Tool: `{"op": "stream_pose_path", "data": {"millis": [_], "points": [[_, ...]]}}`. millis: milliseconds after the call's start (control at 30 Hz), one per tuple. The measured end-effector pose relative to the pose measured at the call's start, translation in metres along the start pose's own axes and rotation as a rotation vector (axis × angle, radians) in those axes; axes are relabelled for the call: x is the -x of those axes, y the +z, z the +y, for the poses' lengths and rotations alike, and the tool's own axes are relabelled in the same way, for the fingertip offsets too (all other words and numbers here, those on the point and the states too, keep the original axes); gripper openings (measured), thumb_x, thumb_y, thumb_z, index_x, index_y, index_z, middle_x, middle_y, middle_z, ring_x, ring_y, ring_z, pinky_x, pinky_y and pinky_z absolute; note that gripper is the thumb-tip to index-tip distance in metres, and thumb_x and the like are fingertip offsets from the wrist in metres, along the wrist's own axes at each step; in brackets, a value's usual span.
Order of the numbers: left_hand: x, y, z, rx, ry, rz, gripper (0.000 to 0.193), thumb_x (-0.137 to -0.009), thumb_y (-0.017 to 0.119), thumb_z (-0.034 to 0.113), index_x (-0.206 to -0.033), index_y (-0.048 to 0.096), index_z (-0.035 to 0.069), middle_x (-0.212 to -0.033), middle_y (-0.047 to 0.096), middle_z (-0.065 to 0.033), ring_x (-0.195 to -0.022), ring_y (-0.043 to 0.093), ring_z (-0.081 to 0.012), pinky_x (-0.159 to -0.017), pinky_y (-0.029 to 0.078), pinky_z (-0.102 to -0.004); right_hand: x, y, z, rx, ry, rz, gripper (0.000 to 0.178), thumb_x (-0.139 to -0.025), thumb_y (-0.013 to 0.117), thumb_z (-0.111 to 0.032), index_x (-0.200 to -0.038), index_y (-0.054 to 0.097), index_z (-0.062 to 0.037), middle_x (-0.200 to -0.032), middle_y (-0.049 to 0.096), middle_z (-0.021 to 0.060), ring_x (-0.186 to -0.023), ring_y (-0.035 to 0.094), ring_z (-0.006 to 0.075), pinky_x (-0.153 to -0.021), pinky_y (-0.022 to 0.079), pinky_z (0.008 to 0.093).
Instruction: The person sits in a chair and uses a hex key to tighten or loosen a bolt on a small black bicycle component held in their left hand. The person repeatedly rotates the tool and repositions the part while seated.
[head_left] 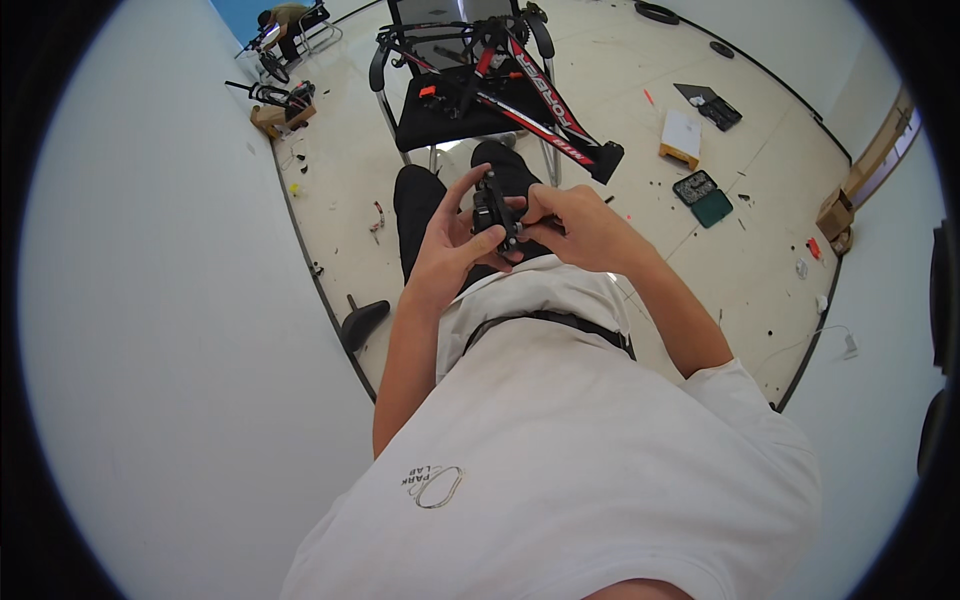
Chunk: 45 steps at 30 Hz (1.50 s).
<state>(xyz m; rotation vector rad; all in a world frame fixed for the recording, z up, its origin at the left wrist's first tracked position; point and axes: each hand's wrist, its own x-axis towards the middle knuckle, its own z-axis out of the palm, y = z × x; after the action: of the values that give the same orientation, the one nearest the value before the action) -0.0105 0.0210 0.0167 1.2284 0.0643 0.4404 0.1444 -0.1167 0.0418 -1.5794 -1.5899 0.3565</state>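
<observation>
Both hands gripped a small black bicycle part above the lap: left hand cradling it, right hand pinching its side. Beyond, a red-and-black bike frame rested across a black chair.

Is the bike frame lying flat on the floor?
No, the red and black bike frame rests up on a black chair, above the floor.

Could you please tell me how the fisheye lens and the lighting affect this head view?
Head view: even, bright light; straight floor edges bow toward the dark round rim; the small black metal part between left hand and right hand is sharp but dark, hiding detail.
</observation>
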Motion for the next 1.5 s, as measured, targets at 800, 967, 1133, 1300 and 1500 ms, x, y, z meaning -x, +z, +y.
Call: {"op": "stream_pose_path", "data": {"millis": [800, 967, 1133, 1300, 1500], "points": [[-0.002, -0.004, -0.006, 0.1, 0.006, -0.028, 0.08, -0.081, 0.069, 0.003, -0.148, 0.026, 0.013, -0.122, 0.057, -0.0205, -0.089, 0.067, -0.0251, -0.07, 0.058, -0.0339, -0.001, 0.002, 0.001, -0.064, -0.012, 0.012, 0.009, -0.082, 0.061, -0.002, -0.081, 0.053, 0.0014, -0.075, 0.065, 0.0152, -0.065, 0.062, 0.0313, -0.058, 0.046, 0.0376], [-0.005, -0.008, -0.009, 0.145, 0.04, -0.017, 0.078, -0.084, 0.065, 0.002, -0.149, 0.023, 0.015, -0.124, 0.055, -0.0197, -0.089, 0.066, -0.0251, -0.066, 0.057, -0.0319, 0.0, 0.0, 0.002, 0.001, -0.101, 0.006, 0.008, -0.083, 0.063, 0.001, -0.09, 0.059, 0.0016, -0.078, 0.068, 0.0118, -0.065, 0.064, 0.0226, -0.057, 0.047, 0.0315], [-0.003, -0.007, -0.009, 0.2, 0.014, -0.058, 0.079, -0.086, 0.062, 0.001, -0.151, 0.02, 0.015, -0.126, 0.053, -0.0207, -0.089, 0.067, -0.0251, -0.065, 0.057, -0.0309, -0.001, -0.003, -0.002, 0.022, -0.051, -0.029, 0.007, -0.083, 0.063, -0.002, -0.085, 0.058, 0.0019, -0.077, 0.066, 0.0161, -0.066, 0.061, 0.0311, -0.057, 0.046, 0.0364], [-0.003, -0.007, -0.011, 0.171, 0.021, -0.068, 0.079, -0.086, 0.062, 0.001, -0.151, 0.019, 0.014, -0.126, 0.052, -0.0217, -0.09, 0.067, -0.0261, -0.064, 0.058, -0.0309, -0.002, 0.0, 0.001, 0.004, -0.019, -0.024, 0.011, -0.082, 0.064, -0.003, -0.081, 0.054, 0.0012, -0.077, 0.066, 0.0155, -0.066, 0.061, 0.032, -0.057, 0.045, 0.0373], [-0.003, -0.008, -0.011, 0.183, 0.033, -0.066, 0.078, -0.086, 0.062, 0.001, -0.151, 0.02, 0.015, -0.127, 0.052, -0.0221, -0.091, 0.067, -0.0263, -0.065, 0.059, -0.031, -0.003, 0.002, -0.001, -0.026, -0.062, 0.031, 0.01, -0.082, 0.064, -0.003, -0.082, 0.055, 0.0015, -0.077, 0.066, 0.0148, -0.065, 0.062, 0.0322, -0.056, 0.045, 0.0378]]}}
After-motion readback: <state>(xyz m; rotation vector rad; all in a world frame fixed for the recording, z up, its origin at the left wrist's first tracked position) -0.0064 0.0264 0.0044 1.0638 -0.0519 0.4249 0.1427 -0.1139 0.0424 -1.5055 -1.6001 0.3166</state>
